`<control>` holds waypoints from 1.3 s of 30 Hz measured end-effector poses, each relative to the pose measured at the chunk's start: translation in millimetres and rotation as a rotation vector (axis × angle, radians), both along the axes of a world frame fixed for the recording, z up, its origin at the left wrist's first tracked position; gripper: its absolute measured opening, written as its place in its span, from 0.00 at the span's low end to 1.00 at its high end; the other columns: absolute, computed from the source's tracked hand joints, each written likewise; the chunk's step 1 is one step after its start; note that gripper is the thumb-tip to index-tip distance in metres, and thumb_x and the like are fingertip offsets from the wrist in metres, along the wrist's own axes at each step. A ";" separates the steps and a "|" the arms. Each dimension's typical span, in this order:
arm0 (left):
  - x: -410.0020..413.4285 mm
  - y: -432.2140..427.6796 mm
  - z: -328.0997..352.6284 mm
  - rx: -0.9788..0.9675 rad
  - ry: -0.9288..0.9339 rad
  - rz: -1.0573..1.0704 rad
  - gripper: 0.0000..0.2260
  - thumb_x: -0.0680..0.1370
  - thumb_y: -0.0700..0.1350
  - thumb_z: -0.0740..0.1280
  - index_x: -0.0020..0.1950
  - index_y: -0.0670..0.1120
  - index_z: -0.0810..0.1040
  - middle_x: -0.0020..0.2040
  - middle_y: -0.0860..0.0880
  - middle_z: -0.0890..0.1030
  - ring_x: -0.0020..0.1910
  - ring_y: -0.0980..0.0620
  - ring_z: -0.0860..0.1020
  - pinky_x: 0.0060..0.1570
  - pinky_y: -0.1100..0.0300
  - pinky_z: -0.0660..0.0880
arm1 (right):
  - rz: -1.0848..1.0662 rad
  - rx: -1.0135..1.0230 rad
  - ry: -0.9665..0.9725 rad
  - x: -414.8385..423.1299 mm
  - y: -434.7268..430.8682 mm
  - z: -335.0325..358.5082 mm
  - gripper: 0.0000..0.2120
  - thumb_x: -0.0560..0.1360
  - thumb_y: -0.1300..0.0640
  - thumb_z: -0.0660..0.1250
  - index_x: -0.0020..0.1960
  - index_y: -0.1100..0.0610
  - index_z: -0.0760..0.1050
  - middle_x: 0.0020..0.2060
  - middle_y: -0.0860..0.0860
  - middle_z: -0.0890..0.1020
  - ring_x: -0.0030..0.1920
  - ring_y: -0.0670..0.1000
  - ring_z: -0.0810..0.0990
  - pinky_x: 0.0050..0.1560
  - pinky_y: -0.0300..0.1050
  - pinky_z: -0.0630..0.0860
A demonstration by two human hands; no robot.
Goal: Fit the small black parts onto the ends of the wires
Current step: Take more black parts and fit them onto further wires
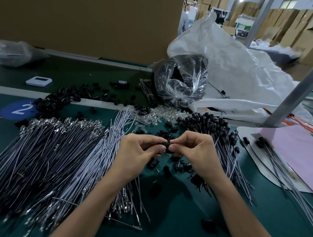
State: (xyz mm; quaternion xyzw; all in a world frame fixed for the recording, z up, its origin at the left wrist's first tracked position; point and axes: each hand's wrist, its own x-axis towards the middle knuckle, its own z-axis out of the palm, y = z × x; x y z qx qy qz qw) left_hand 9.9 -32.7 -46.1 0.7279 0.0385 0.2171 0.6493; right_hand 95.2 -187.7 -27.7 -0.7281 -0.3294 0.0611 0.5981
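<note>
Both hands meet mid-scene over a green surface [175, 207]. The left hand [138, 149] and right hand [193, 151] pinch one black part [167, 145] between thumb and forefinger tips, other fingers curled narrow. The part is mostly hidden by the fingertips, so its long axis and any wire in it cannot be told.

Only legible writing: a white "2" on a blue circle [19, 109], far left.

Left of the hands lies a heap of grey wires [53, 159], long axes running near left to far right, metal tips at the far ends. To the right is a bunch of capped wires [213, 131], black caps pointing far, tails trailing near and right. Loose black pieces [177, 165] lie just beneath the hands, w/ more [64, 97] scattered far left. Clear pieces [157, 114] sit beyond the hands.

Far centre is a clear bag [180, 80] of dark items, against a white sack [233, 68]. There is a white gadget [39, 81] far left, a tape roll [122, 82] near it and a pink sheet [296, 149] at right.
</note>
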 end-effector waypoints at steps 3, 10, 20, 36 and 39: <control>-0.6 -2.0 -1.6 0.013 -0.016 0.010 0.09 0.72 0.32 0.73 0.48 0.43 0.85 0.39 0.47 0.86 0.39 0.50 0.86 0.41 0.62 0.81 | 0.026 0.006 0.006 0.2 -1.5 -0.8 0.06 0.66 0.67 0.77 0.39 0.59 0.83 0.29 0.52 0.83 0.29 0.47 0.81 0.34 0.39 0.79; -3.0 -5.2 -3.3 -0.033 -0.053 -0.022 0.09 0.72 0.32 0.73 0.49 0.42 0.85 0.40 0.44 0.86 0.39 0.47 0.86 0.41 0.56 0.83 | 0.066 0.031 0.027 -1.2 -3.0 -1.8 0.06 0.63 0.58 0.76 0.39 0.57 0.83 0.30 0.52 0.84 0.29 0.48 0.82 0.33 0.41 0.79; -8.5 -12.7 12.1 -0.222 -0.067 -0.237 0.09 0.73 0.46 0.71 0.52 0.47 0.84 0.44 0.44 0.87 0.44 0.45 0.86 0.43 0.59 0.82 | 0.199 0.127 0.104 -2.8 -11.9 18.3 0.05 0.69 0.56 0.73 0.43 0.56 0.80 0.36 0.49 0.83 0.37 0.46 0.81 0.40 0.37 0.78; -8.4 22.4 15.8 -0.397 -0.103 0.608 0.05 0.81 0.39 0.66 0.52 0.47 0.81 0.37 0.51 0.85 0.36 0.55 0.83 0.36 0.65 0.78 | -0.487 -0.557 -0.262 63.0 -101.0 72.5 0.12 0.80 0.53 0.64 0.62 0.48 0.79 0.49 0.58 0.84 0.41 0.56 0.78 0.39 0.44 0.74; -6.0 24.1 13.7 -0.383 -0.101 0.642 0.07 0.79 0.37 0.67 0.54 0.48 0.80 0.37 0.52 0.86 0.38 0.56 0.84 0.38 0.66 0.79 | -0.379 -0.643 -0.311 37.2 -66.2 60.1 0.11 0.78 0.53 0.67 0.60 0.47 0.79 0.41 0.52 0.85 0.36 0.47 0.82 0.33 0.38 0.74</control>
